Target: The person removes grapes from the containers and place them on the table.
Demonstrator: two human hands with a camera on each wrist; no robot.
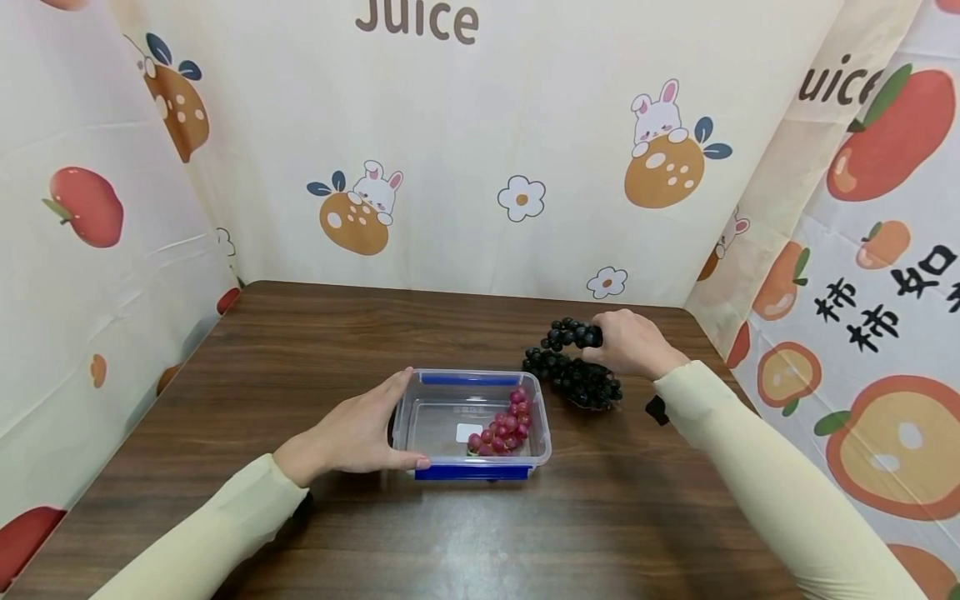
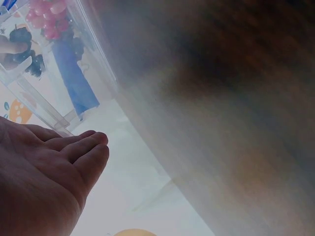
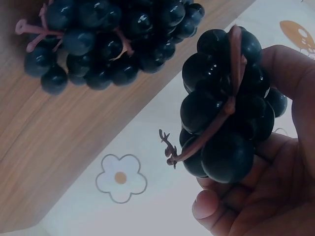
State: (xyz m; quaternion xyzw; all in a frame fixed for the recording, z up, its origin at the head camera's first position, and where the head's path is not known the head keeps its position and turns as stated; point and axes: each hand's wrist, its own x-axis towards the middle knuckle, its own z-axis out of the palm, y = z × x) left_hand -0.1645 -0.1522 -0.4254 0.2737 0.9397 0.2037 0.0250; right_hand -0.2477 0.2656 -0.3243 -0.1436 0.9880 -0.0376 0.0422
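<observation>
Seen from the head camera: left hand (image 1: 358, 434) laid against the left wall of a clear plastic container (image 1: 431, 423), fingers straight along its far corner and thumb along its near edge, pressing rather than curling round anything. Inside the container, toward its right wall, a small bunch of red grapes (image 1: 506, 424), plus a white label on the floor just left of them. Blue clips on the container's far and near rims. Right of the container and a little beyond it, right hand (image 1: 633, 342) wrapped round a small cluster of black grapes (image 1: 573, 334), lifted clear of the brown wooden bench (image 1: 300, 350). Just below that cluster, between it and the container, a larger bunch of black grapes (image 1: 577, 379) lying on the bench (close to the container's far right corner, whether touching it cannot be told). From the right wrist camera: held cluster (image 3: 226, 108) gripped between curled fingers (image 3: 295, 73) and thumb, its brownish stem running across the berries and ending free in a small twig; larger bunch (image 3: 108, 39) on the bench above left of it. From the left wrist camera: fingertips (image 2: 88, 147) straight beside the container wall (image 2: 49, 93), red grapes (image 2: 47, 14) visible through it, much of the frame blurred. Behind the bench, a cream backdrop printed with rabbits, flowers and fruit (image 1: 517, 125).
</observation>
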